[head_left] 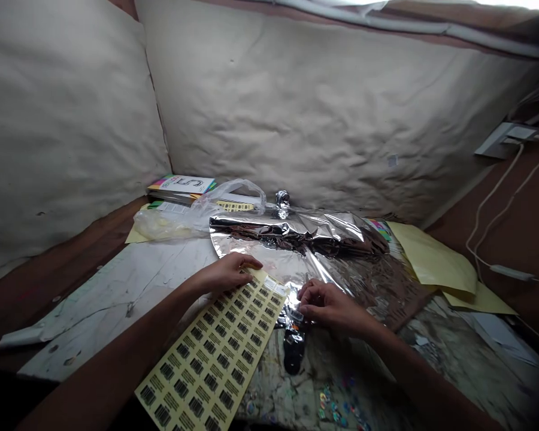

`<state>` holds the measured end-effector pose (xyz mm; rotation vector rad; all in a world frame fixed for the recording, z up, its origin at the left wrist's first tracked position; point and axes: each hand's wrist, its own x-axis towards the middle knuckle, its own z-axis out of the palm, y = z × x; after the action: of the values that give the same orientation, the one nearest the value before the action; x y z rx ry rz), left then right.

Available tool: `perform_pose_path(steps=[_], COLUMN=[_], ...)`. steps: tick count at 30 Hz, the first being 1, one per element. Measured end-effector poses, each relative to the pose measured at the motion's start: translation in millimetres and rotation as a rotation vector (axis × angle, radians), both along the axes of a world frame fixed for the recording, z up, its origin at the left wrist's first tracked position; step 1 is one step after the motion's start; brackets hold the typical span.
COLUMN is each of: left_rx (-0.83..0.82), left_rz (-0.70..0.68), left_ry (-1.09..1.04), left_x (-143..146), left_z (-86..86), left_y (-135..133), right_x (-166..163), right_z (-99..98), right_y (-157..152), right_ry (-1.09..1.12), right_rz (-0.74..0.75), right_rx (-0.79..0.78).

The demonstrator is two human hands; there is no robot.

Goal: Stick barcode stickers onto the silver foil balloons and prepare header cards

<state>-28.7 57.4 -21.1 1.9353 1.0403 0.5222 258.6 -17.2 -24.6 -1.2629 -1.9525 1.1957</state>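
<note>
A long yellow sheet of barcode stickers (220,353) slants toward me, its far edge held between the thumb and fingers of my left hand (228,272). Pale backing shows at the sheet's far corner. Just right of that corner, my right hand (326,304) has its thumb and fingers pinched together around a small barcode sticker (295,313). Beneath and beyond both hands lies shiny silver foil packaging (296,230), folded and crinkled. A narrow tail of it, dark at the tip (293,353), points toward me under the right hand.
Behind my left hand lie a clear plastic bag (175,222) and a stack of printed cards (182,184). Yellow paper (435,257) rests at the right. Small shiny stickers (336,410) dot the stained tabletop (363,377) near me. White cables (494,203) hang from a wall socket.
</note>
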Motion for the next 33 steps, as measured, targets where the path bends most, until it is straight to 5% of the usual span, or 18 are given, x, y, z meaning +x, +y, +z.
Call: perform_pose_path(steps=[11,21,27,33], left_rx=[-0.017,-0.021,-0.088,-0.304], left_rz=[-0.03,-0.006,0.035,-0.026], left_ry=[0.107,0.161,0.019,-0.436], left_x=[-0.1,-6.8,-7.8,-11.4], left_z=[1.0,10.9,23.1,31.8], left_y=[2.0,1.0,-0.8,-4.4], right_x=[-3.7,-4.4,11.3,23.7], right_z=[5.6,1.6,14.4,-15.4], right_y=[-2.4,-14.4,-27.4,-26.9], right_ry=[-0.356,-0.665,-0.646,-0.561], right_rz=[-0.072,-0.101,0.238,0.363], right_rx=[0.126,0.404,0.561,0.894])
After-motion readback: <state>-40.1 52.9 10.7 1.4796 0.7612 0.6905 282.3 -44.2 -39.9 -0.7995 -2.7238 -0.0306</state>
